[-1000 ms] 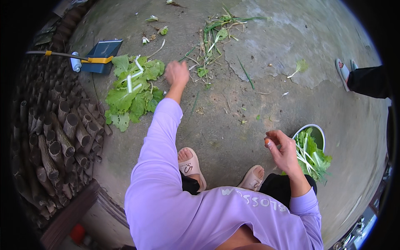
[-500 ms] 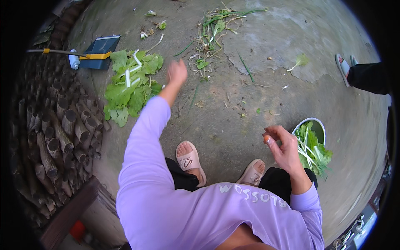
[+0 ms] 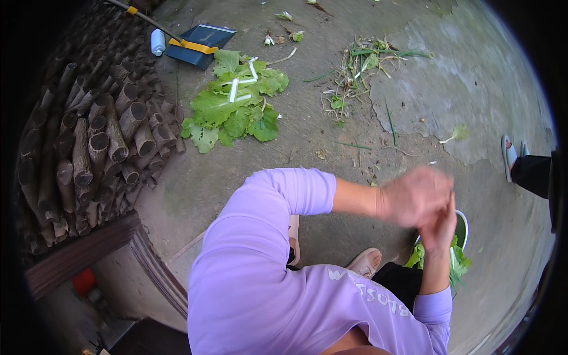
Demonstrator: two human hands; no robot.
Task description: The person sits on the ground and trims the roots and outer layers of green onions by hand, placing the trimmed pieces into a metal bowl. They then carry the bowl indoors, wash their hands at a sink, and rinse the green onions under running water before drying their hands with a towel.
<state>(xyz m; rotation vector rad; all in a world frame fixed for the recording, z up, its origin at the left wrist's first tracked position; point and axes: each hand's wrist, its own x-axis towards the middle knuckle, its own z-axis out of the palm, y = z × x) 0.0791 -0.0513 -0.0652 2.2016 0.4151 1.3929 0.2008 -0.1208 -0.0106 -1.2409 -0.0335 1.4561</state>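
My left hand (image 3: 416, 196), smeared by motion, is brought across to my right hand (image 3: 439, 229) and overlaps it. Most of the right hand's fingers are hidden behind it; one edge of that hand points upward. Whether anything lies between the hands cannot be made out. Just behind the right hand stands a bowl with a pale rim (image 3: 465, 232). Leafy greens (image 3: 458, 263) with white stalks hang over its near side, partly covered by my right forearm.
A pile of broad green leaves (image 3: 236, 112) lies at the far left, beside a dustpan (image 3: 201, 44) and a white-blue bottle (image 3: 157, 42). Scallion and root scraps (image 3: 361, 71) litter the concrete. Stacked logs (image 3: 100, 142) line the left. A person's slippered foot (image 3: 509, 157) is at right.
My left hand has swung from beside the leaf pile rightward to my right hand. The view has turned, so the leaves and dustpan appear farther right.
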